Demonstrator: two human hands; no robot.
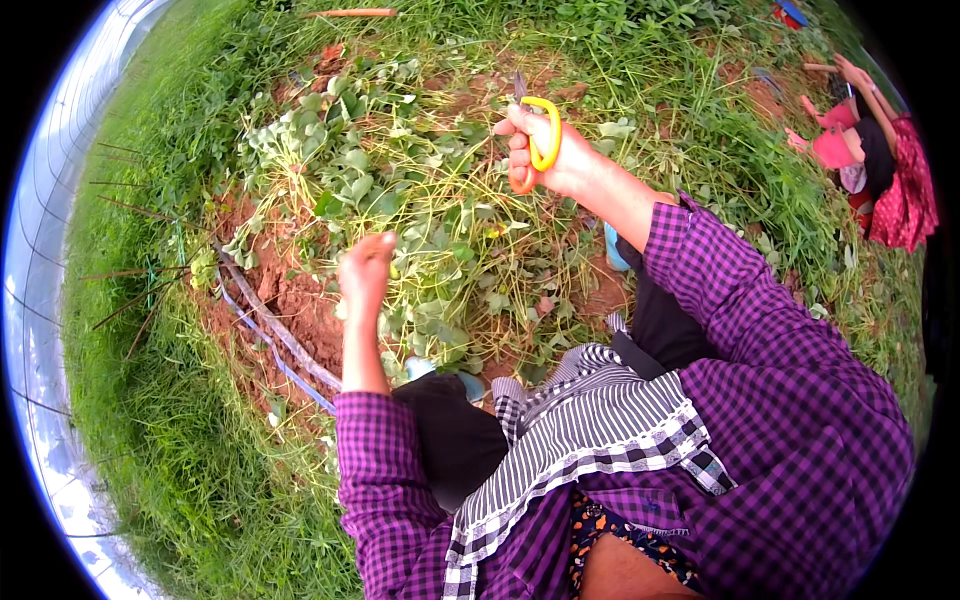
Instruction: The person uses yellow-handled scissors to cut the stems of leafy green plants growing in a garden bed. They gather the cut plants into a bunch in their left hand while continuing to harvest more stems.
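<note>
My right hand (551, 146) is closed around the handles of a pair of scissors (553, 135) with yellow and orange grips. The dark blades point up and away from me, above the plants. To the left, my left hand (365, 270) hangs over the edge of the plant bed with the fingers curled; whether it holds anything is hidden. Between and beyond both hands spread leafy plants (356, 169) with long pale stems, many lying flat and tangled over reddish soil (289, 300).
Two hoses or pipes (277, 337) run along the bed's left side, near thin sticks (135, 274). Tall grass (187, 450) borders the left. An orange rod (352, 13) lies at the far edge. Another person (874, 150) crouches at the right, holding a wooden handle (820, 67).
</note>
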